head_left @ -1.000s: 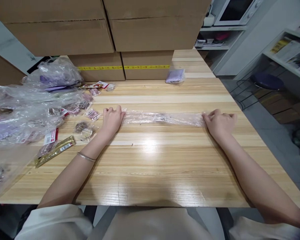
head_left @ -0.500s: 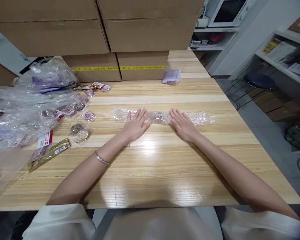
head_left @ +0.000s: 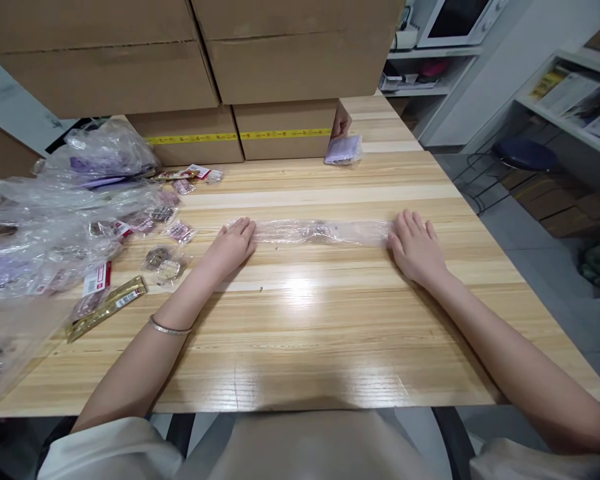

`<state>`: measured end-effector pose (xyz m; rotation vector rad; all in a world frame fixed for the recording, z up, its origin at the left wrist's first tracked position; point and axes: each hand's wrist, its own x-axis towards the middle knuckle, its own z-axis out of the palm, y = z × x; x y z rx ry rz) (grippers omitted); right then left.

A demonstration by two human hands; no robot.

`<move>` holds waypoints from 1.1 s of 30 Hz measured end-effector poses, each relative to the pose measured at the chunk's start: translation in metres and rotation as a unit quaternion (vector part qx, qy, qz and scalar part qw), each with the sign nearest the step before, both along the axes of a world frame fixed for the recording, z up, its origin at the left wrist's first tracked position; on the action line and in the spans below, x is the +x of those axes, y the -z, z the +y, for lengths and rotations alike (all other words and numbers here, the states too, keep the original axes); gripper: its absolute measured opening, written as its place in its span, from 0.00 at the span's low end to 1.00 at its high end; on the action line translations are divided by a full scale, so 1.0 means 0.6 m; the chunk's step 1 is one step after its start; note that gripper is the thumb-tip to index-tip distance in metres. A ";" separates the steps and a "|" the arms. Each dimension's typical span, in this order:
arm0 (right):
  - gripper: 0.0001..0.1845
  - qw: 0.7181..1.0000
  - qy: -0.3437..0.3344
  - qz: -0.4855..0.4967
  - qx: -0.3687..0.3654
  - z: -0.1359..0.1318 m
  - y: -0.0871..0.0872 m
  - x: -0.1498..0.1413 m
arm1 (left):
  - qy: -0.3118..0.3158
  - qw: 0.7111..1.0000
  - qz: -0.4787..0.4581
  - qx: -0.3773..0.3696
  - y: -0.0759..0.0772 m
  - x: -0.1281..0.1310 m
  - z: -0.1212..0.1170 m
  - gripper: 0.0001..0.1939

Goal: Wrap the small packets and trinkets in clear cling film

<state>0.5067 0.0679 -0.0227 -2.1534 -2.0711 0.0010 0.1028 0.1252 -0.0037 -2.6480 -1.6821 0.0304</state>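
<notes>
A long strip of clear plastic wrap [head_left: 290, 231] lies across the wooden table, with a small greyish item [head_left: 323, 231] under or inside its middle that I cannot make out. Over the strip's left end rests my left hand [head_left: 235, 245], palm down, fingers stretched out. My right hand [head_left: 417, 248] presses flat on the right end, fingers extended. Both hands touch the plastic without gripping it. A bracelet [head_left: 169, 327] circles my left wrist.
Cardboard boxes [head_left: 285, 67] are stacked at the back. Another person's hand [head_left: 341, 122] shows beside them, near a purple packet [head_left: 343, 151]. On the left lie a heap of plastic bags [head_left: 70, 200], small packets [head_left: 181, 231] and a gold packet [head_left: 107, 308].
My hands have slid apart from near the strip's middle to its two ends. The plastic looks flatter and more stretched. Another person's hand has appeared by the purple packet.
</notes>
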 end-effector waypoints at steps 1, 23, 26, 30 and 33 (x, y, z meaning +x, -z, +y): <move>0.35 0.999 -0.044 0.005 0.022 -0.003 -0.009 -0.024 | 0.001 1.000 0.005 0.020 -0.003 0.000 0.003 0.27; 0.25 0.925 -0.331 0.179 0.044 0.022 0.011 -0.155 | 0.041 0.981 -0.190 -0.001 -0.025 0.319 -0.024 0.32; 0.24 0.937 -0.317 0.145 0.035 -0.021 -0.006 -0.141 | 0.033 0.955 -0.293 0.002 0.006 0.312 -0.022 0.33; 0.23 0.976 -0.201 0.080 0.028 -0.106 -0.029 -0.103 | -0.006 0.944 -0.325 0.046 0.023 0.304 -0.017 0.28; 0.30 0.993 -0.109 0.033 0.028 -0.121 -0.016 -0.073 | 0.031 0.960 -0.273 0.051 0.025 0.305 -0.016 0.18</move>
